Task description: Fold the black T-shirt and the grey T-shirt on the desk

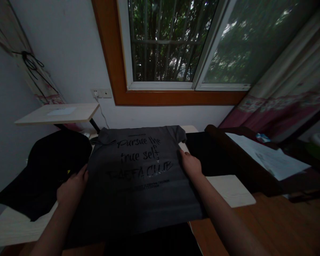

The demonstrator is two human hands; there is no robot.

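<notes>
A dark grey T-shirt [149,202] lies spread over the table with its printed lettering facing up. Its sleeves and neck end point toward the wall, and the hem hangs past the near table edge. At the shirt's left side my left hand [73,183] is closed on the cloth, fingertips partly hidden. My right hand [190,163] grips the opposite side edge, just below the right sleeve. Dark folded cloth [61,153] with a small yellow mark rests beside my left hand. More black cloth [210,153] lies beyond my right hand.
The pale wooden table [232,190] shows at both sides of the shirt. A small raised shelf [80,110] with a paper stands back left. To the right, a white sheet [266,154] lies on a dark brown surface. A window [173,46] fills the wall ahead.
</notes>
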